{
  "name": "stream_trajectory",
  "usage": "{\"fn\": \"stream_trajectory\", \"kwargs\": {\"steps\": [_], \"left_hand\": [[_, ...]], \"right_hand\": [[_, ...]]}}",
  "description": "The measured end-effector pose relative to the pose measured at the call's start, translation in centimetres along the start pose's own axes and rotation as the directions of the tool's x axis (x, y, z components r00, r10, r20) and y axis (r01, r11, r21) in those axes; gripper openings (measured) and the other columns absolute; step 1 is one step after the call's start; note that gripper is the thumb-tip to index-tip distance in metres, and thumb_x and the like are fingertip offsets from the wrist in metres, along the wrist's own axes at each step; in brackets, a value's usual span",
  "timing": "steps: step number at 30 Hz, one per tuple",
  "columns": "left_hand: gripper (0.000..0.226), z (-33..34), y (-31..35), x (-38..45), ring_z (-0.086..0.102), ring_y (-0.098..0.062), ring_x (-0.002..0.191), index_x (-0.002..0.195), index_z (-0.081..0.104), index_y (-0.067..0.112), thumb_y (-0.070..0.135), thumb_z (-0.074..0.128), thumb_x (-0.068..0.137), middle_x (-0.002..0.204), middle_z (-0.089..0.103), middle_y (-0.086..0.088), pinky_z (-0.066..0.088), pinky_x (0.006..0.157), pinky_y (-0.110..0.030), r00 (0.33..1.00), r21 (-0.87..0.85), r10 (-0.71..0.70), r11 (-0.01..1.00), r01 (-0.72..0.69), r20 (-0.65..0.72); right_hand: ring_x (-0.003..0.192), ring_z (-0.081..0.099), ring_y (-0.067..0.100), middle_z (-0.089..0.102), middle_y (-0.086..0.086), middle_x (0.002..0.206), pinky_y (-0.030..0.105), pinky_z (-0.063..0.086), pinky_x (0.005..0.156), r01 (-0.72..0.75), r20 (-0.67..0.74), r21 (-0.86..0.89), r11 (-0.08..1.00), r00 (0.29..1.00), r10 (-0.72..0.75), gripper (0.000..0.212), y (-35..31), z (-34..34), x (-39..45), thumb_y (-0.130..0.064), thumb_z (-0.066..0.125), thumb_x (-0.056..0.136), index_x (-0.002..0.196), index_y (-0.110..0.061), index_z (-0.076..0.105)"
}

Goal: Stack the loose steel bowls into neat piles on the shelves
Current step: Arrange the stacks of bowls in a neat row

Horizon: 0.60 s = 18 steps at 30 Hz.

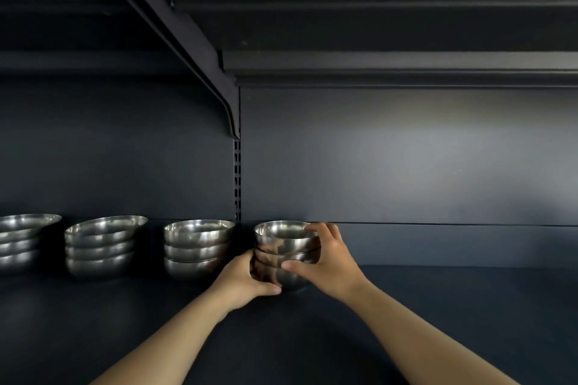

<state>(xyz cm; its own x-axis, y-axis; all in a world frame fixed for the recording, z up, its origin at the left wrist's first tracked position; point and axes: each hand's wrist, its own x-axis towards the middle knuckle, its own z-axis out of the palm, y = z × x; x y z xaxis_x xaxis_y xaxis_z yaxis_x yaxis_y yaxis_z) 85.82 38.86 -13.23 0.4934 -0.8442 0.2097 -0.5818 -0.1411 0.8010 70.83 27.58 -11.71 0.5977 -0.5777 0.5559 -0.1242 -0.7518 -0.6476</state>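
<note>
A: Where's the pile being worked on?

B: The fourth pile [286,255], three steel bowls nested, stands on the dark shelf [438,306] just right of the slotted upright [237,180], close to the back panel. The left hand [242,280] cups its lower left side, thumb curled under the bottom bowl. The right hand [328,259] clamps the right side, fingers hooked over the top rim, thumb pressed on the middle bowl.

A: How should it be finished well?

B: I'd judge the pile is being squared up or set down. Keep both hands pressing evenly so the rims sit level, line it up with its neighbours, and let go gently; polished steel probably slips and rocks on its rounded base.

A: What else is there?

B: Three finished piles to the left: the nearest pile [198,247] just beside the left hand, then a middle pile [101,244], then a far pile [22,239] cut off by the frame edge. A shelf bracket [175,40] slants overhead.

A: Anything in the way?

B: Only the nearest pile; the left knuckles could nudge it. I see no loose bowls from here.
</note>
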Motion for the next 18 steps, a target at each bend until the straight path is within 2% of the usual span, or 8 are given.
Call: {"fn": "stream_trajectory", "kwargs": {"steps": [4,8,18], "left_hand": [[0.043,0.43,-0.01,0.09,0.066,-0.012,0.089,0.104,0.058,0.026,0.016,0.082,0.069,0.094,0.069,0.004,0.051,0.091,-0.031,0.999,0.021,0.001,1.000,0.000,-0.037],[0.038,0.63,-0.09,0.17,0.066,-0.009,0.086,0.101,0.058,0.027,0.016,0.079,0.072,0.093,0.068,0.003,0.051,0.087,-0.027,0.998,0.039,0.001,0.999,0.002,-0.061],[0.041,0.61,-0.05,0.19,0.066,-0.008,0.087,0.109,0.058,0.023,0.017,0.079,0.073,0.093,0.069,0.005,0.051,0.088,-0.027,0.998,0.050,-0.006,0.999,0.009,-0.058]], "right_hand": [[0.102,0.048,0.005,0.033,-0.014,0.118,0.013,0.039,0.083,0.000,-0.030,-0.029,1.000,1.000,-0.001,0.069,0.12,0.21,-0.01,-0.043,0.079,0.066,0.123,-0.026,0.044],[0.103,0.049,0.006,0.033,-0.013,0.118,0.016,0.041,0.085,-0.011,-0.039,-0.035,0.999,0.999,0.009,0.066,0.30,0.22,0.03,-0.042,0.078,0.069,0.123,-0.026,0.042],[0.102,0.048,0.005,0.032,-0.015,0.118,0.015,0.041,0.085,-0.001,-0.041,-0.037,0.999,0.999,0.000,0.067,0.61,0.42,0.14,-0.043,0.077,0.070,0.124,-0.026,0.041]]}}
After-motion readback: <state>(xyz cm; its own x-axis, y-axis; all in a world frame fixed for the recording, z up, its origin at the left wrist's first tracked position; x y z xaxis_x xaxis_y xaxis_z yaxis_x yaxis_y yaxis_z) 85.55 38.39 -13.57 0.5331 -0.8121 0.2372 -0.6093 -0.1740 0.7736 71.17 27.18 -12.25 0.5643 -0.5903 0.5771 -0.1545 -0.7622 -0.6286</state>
